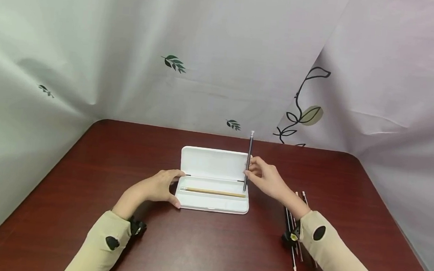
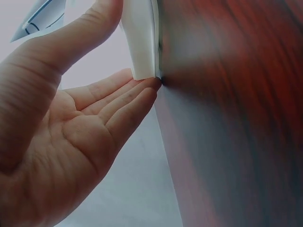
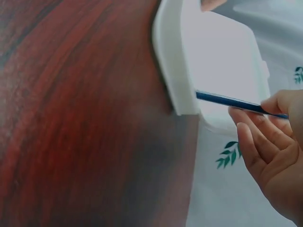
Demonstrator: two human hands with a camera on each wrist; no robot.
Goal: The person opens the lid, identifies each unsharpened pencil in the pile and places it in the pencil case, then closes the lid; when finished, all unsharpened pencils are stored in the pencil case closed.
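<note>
Left hand (image 1: 157, 186): spread, touching case (image 1: 211, 202) | right hand (image 1: 268, 179): pinching blue pencil (image 1: 249, 151) | loose pencils (image 1: 289, 221): partly hidden, count unclear

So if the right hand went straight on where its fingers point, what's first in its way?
Probably the open white lid, beyond the pencil in the right hand; depth is unclear.
</note>
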